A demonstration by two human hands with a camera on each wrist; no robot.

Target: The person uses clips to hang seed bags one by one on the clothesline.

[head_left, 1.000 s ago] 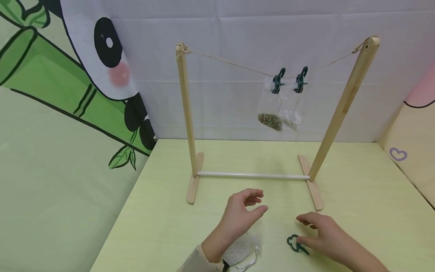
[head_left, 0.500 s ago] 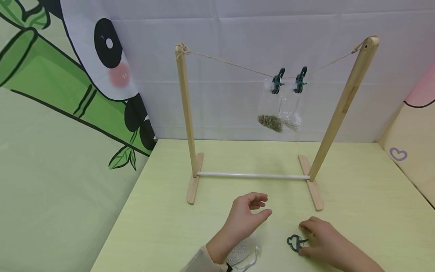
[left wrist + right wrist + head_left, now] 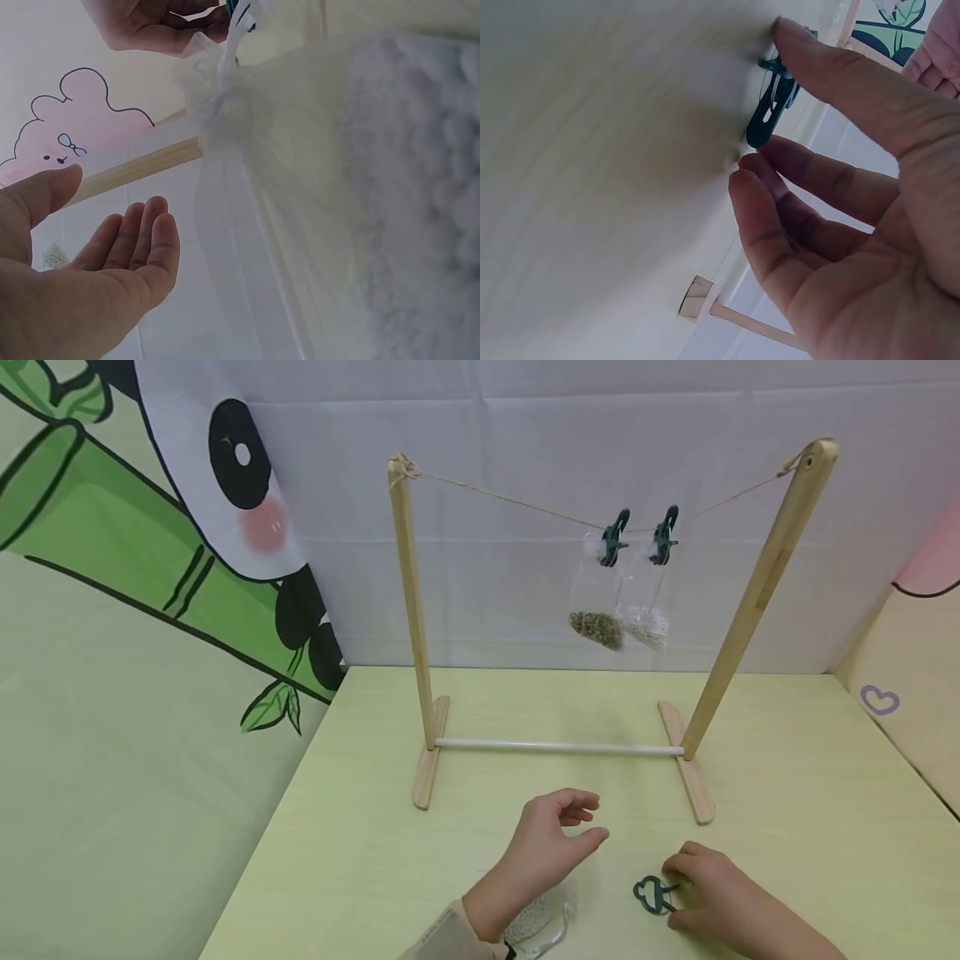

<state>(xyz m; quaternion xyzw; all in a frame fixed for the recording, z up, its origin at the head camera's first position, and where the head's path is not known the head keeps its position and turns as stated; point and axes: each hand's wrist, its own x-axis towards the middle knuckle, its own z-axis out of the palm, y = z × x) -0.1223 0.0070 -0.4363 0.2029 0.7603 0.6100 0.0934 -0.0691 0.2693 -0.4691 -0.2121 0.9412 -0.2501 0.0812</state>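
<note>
Two clear pouches hanging side by side from a twine line [image 3: 525, 503], each pinned by a dark green clip: left clip [image 3: 615, 537] over a pouch of brownish-green grains [image 3: 596, 628], right clip [image 3: 663, 535] over a pouch of white grains [image 3: 645, 625]. Twine strung between the two posts of a wooden rack [image 3: 408, 610], white crossbar [image 3: 558, 747] joining its feet on the pale yellow-green table [image 3: 360, 860]. Panda-and-bamboo sheet [image 3: 150, 527] to the left, white cloth behind, a cream panel with a purple heart [image 3: 878, 699] at far right. Nothing between the hands and the rack's front.

Near the table's front edge, a third green clip [image 3: 652, 895] lying flat, at the fingertips of the right hand [image 3: 708, 893]; thumb tip against one side, index finger just beside the other, fingers bent around it but not plainly clamped. Left hand [image 3: 547, 847] poised above the table, left of the clip, released, fingers loosely curved, gripping nothing. Mesh drawstring pouch of white beads [image 3: 536, 914] lying beside the left wrist, close in front of the wrist camera, its gathered neck and ribbon [image 3: 232, 52] pointing toward the right hand.
</note>
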